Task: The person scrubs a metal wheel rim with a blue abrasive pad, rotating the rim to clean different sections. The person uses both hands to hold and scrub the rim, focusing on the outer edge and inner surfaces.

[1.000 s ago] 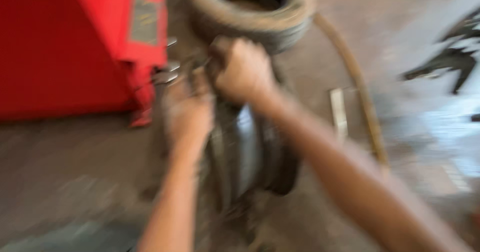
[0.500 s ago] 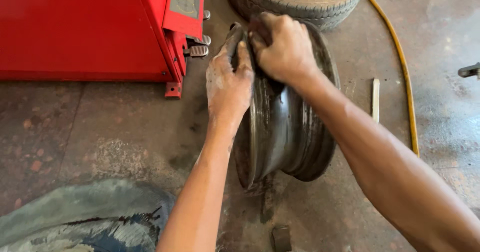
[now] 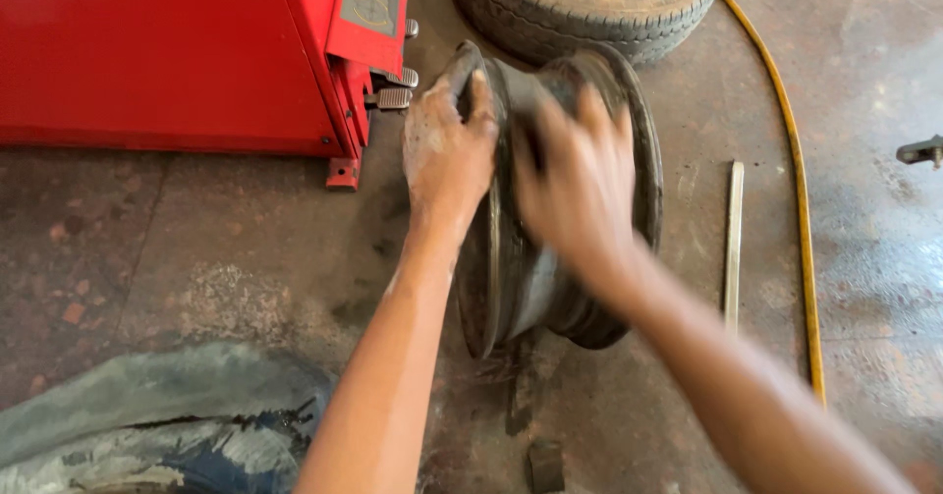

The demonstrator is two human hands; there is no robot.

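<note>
The left hand (image 3: 447,150) grips the near edge of a bare steel wheel rim (image 3: 511,278), fingers curled over it. The right hand (image 3: 580,185) is blurred, fingers spread above the rim; whether it touches, I cannot tell. The rim stands upright on the concrete floor (image 3: 196,248), beside a red machine (image 3: 177,52), with a tyre (image 3: 580,8) behind and a yellow hose (image 3: 801,219) to the right.

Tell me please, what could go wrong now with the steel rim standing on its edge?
The wheel rim stands upright on the concrete floor, and only the left hand clearly grips it; the right hand is blurred. It might tip or roll. The machine's pedals sit close by, so fingers could get pinched.
</note>
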